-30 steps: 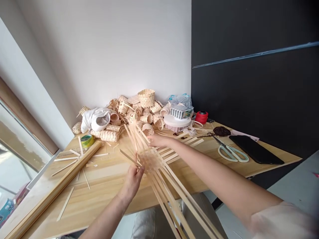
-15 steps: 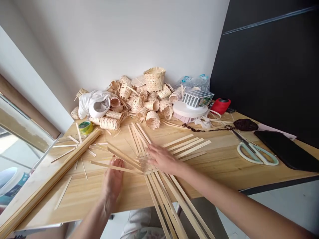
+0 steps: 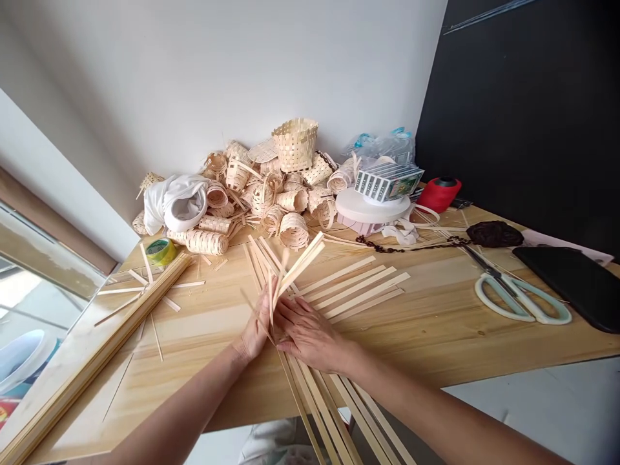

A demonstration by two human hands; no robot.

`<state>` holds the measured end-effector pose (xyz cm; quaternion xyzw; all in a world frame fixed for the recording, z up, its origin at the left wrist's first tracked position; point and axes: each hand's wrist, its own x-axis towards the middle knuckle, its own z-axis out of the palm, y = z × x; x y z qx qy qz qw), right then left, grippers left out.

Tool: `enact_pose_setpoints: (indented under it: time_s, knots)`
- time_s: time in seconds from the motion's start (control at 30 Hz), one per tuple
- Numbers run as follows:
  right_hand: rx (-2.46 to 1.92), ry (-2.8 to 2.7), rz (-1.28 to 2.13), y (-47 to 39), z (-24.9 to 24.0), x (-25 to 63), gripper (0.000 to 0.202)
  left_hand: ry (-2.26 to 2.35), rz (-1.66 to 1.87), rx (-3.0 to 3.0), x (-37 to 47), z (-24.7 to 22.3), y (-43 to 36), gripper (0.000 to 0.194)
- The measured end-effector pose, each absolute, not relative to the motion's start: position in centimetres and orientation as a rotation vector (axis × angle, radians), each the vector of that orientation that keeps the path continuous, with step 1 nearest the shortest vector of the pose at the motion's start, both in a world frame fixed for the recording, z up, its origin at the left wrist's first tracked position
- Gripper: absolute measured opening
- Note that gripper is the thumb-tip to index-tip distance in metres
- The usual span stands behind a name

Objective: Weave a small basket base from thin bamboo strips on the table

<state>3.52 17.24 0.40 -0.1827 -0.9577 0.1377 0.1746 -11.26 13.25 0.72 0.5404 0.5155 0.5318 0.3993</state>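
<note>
Your left hand pinches a few pale flat bamboo strips, lifting their ends off the light wooden counter. Your right hand presses flat, fingers spread, on the woven crossing just beside it at the counter's near edge.
</note>
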Motion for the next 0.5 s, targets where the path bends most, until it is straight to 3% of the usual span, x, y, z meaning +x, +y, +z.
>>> enact_pose_setpoints:
  time_s: [0.5]
  knots:
    - [-0.502,-2.615,0.852,16.7,2.1,3.7,0.038,1.722,1.168,1.468,-8.3,0.2,14.0,0.048]
